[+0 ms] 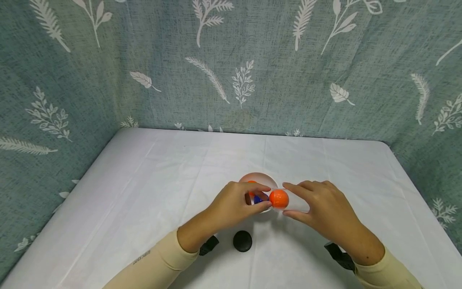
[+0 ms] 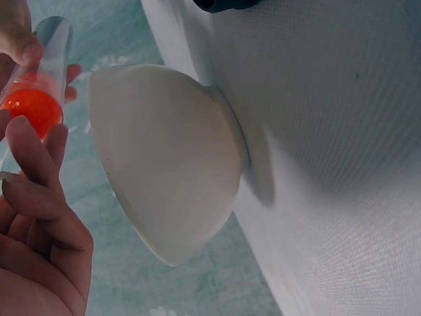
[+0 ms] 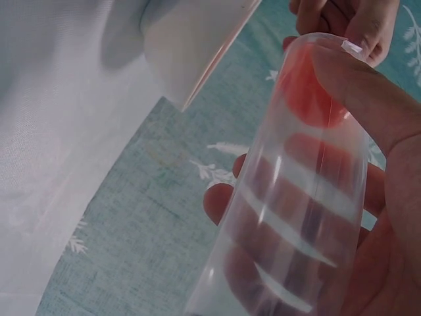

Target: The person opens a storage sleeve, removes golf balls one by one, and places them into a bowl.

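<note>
I see my right hand wrapped around a clear plastic tube, fingers clasping it. My left hand pinches a round orange ball at the tube's mouth, just beside the white ceramic bowl near the middle of the white-clothed worktop. A black round lid lies toward the near edge.

A bowl was set mid-table, with balls in it. A tube was held just right of it, one ball at its mouth. A cap was left nearer, between the wrists.
</note>
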`<state>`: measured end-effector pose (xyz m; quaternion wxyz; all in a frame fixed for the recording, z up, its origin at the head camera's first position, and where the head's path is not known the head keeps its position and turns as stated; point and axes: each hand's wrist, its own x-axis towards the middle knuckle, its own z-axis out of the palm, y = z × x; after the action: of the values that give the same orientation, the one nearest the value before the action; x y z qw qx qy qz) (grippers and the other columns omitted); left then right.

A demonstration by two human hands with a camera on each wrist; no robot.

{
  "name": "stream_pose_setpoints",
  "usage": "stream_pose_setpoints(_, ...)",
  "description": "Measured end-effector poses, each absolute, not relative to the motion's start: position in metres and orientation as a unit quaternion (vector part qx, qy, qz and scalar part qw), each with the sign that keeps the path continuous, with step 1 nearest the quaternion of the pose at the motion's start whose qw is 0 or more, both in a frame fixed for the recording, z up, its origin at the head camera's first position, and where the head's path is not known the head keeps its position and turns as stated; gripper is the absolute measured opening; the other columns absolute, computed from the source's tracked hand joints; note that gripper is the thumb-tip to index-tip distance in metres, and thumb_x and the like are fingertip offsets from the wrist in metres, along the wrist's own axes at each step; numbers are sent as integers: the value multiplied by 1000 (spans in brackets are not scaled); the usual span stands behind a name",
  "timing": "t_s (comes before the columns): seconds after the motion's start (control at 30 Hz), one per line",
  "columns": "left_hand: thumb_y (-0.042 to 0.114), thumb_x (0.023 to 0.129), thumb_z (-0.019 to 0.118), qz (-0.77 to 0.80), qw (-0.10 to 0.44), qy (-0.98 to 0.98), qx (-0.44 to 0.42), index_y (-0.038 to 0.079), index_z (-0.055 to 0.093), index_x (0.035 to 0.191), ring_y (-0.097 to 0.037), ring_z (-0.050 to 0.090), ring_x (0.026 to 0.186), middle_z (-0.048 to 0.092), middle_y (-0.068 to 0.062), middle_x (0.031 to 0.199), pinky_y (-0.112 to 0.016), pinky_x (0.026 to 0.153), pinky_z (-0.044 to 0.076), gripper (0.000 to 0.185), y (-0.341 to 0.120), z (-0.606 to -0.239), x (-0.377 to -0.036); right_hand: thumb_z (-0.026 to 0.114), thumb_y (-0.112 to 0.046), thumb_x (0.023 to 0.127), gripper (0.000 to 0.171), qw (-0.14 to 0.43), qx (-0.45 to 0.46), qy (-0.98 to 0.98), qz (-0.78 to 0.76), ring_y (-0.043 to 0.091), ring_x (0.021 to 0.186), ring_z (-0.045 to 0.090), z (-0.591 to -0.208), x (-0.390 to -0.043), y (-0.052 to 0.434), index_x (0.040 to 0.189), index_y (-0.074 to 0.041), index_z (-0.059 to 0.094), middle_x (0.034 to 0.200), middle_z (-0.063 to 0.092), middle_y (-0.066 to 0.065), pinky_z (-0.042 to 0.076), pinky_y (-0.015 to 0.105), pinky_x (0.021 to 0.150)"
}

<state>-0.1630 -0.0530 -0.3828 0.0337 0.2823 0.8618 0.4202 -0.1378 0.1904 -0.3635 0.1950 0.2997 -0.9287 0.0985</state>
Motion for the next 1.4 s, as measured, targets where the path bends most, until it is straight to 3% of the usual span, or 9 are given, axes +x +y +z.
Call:
stream_pose_setpoints(0.77, 36, 83, 82, 408, 70, 866, 280, 20, 68, 126, -4, 57, 64, 75, 8, 99, -20, 62, 52, 47, -53, -383, -164, 90, -45, 67, 64, 191, 298, -931, 93, 22, 84, 69, -362, -136, 189, 123, -20, 72, 97, 74, 4, 55, 45, 76)
stream_pose_setpoints(1.4, 36, 86, 79, 390, 54, 874, 284, 19, 68, 124, -2, 58, 64, 74, 6, 97, -19, 62, 52, 42, -53, -383, -163, 88, -47, 70, 63, 174, 288, -937, 94, 21, 87, 69, -364, -136, 191, 125, -21, 71, 99, 74, 3, 55, 46, 78)
